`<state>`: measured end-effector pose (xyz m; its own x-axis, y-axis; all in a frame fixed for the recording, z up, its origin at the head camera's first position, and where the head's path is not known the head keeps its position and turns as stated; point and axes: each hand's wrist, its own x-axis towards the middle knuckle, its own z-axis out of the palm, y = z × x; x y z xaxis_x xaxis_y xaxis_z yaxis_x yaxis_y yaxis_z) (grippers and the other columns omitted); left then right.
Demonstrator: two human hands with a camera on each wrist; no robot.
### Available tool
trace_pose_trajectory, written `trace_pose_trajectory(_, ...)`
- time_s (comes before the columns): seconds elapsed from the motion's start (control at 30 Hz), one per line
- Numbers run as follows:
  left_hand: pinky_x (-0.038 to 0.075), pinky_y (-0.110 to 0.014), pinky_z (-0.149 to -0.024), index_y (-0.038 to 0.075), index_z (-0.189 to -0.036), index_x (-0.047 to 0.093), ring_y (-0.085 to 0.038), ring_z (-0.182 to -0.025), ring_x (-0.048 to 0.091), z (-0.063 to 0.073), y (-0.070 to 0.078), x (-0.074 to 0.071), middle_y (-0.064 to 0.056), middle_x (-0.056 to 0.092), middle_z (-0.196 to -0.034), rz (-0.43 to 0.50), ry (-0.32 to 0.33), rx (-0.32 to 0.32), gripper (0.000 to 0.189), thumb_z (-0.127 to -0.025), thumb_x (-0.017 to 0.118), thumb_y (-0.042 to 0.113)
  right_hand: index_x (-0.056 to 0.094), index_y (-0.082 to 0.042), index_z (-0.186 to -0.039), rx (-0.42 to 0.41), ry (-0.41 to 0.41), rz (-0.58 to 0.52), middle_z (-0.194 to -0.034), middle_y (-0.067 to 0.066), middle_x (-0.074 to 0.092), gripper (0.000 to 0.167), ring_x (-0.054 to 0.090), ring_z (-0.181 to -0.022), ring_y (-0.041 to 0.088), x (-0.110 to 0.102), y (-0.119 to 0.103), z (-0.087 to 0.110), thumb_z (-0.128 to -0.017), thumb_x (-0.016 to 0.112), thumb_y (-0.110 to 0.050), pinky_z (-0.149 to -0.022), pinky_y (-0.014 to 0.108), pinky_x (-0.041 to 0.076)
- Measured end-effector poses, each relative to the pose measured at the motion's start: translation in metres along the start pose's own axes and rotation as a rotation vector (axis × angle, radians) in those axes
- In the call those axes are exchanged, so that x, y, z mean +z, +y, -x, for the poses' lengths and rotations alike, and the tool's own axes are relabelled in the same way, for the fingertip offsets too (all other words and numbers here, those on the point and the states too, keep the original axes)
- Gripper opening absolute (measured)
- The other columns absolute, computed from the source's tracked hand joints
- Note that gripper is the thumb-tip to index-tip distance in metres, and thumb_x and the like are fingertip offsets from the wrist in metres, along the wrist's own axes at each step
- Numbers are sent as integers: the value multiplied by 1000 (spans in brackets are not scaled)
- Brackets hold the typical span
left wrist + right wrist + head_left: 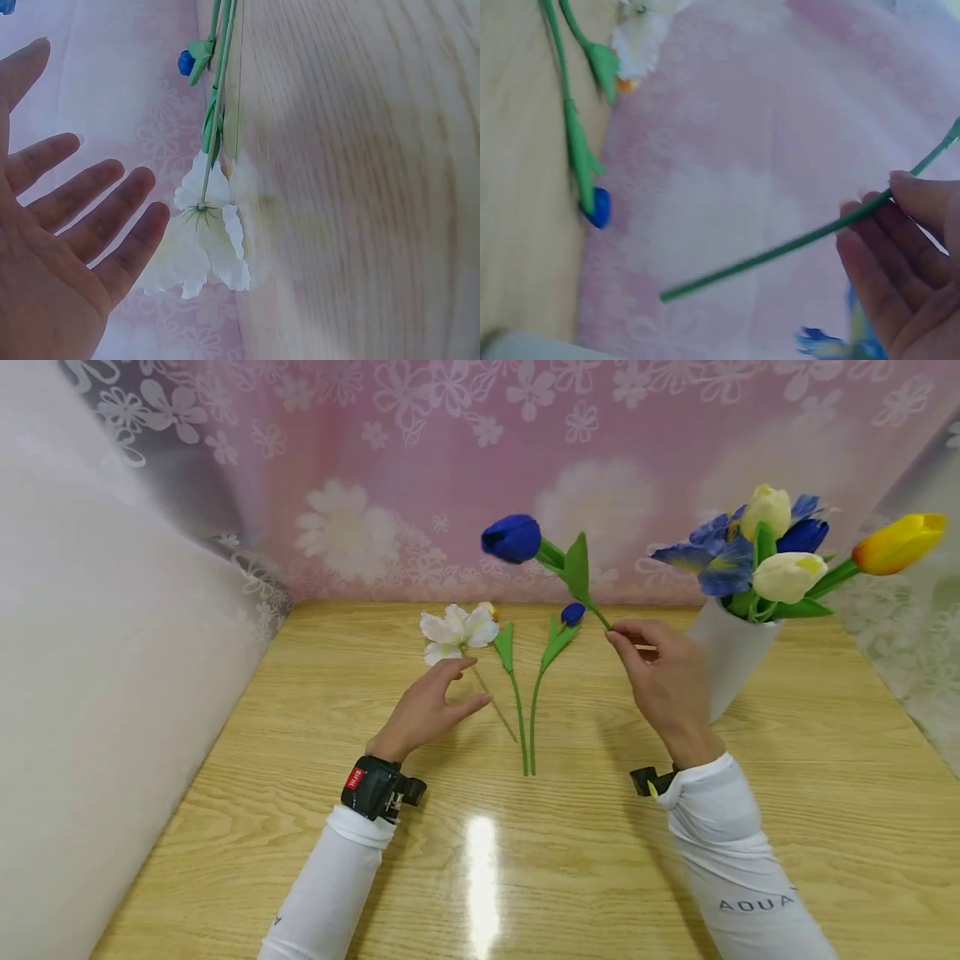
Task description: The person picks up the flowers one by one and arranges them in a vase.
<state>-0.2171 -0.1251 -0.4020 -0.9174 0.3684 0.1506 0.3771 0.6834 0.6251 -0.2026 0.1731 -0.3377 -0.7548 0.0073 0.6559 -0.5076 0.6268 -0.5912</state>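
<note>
My right hand pinches the green stem of a blue tulip between thumb and fingers, holding it in the air above the table. In the right wrist view the stem's lower end sticks out past the fingers. My left hand is spread with nothing in it, over the table beside a white flower. The left wrist view shows its fingers apart and straight. Next to the white flower lie a second blue tulip and a green-stemmed flower, its yellowish head mostly hidden by white petals.
A white vase stands tilted in view at the right, just behind my right hand. It holds several flowers: cream tulips, a yellow-orange tulip and blue blooms. A pink floral curtain hangs along the table's back edge.
</note>
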Motion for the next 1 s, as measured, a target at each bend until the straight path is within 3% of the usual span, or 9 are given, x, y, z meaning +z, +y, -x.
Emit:
trace_pose_trajectory(0.13,44,-45,-95,20,-146,41,-23,-123,48,-1,0,2,-3,42,-144,17,-2,6,68,-90,56,56,74,0,-96,-106,101,9,-93,10,71,12,66,-82,23,-13,-13,-5,-87,71,-7,-78,9,45)
trace_pose_trajectory(0.3,43,-45,-96,18,-145,42,-23,-124,47,-2,0,5,-3,43,-144,23,1,9,67,-91,57,54,75,0,-95,-178,224,47,-91,10,71,14,65,-81,20,-33,-24,-11,-88,71,-11,-79,13,45)
trace_pose_trajectory(0.6,44,-45,-94,17,-145,42,-22,-123,47,-5,5,9,-4,44,-142,21,-6,13,66,-91,57,54,76,2,-95,-166,350,50,-91,9,72,17,62,-84,-3,-58,-24,-23,-86,73,-13,-80,16,49)
trace_pose_trajectory(0.87,45,-45,-93,20,-144,43,-27,-120,50,-4,3,10,-4,43,-143,28,-10,6,64,-91,58,53,76,1,-92,-183,458,30,-90,8,72,18,65,-85,7,-69,-23,-38,-85,74,-15,-80,20,51)
trace_pose_trajectory(1.0,45,-44,-93,20,-144,44,-25,-120,50,-4,2,11,-4,42,-144,24,-9,8,65,-91,57,54,76,1,-94,-173,472,43,-92,6,72,21,67,-87,8,-73,-19,-41,-87,73,-18,-81,21,51)
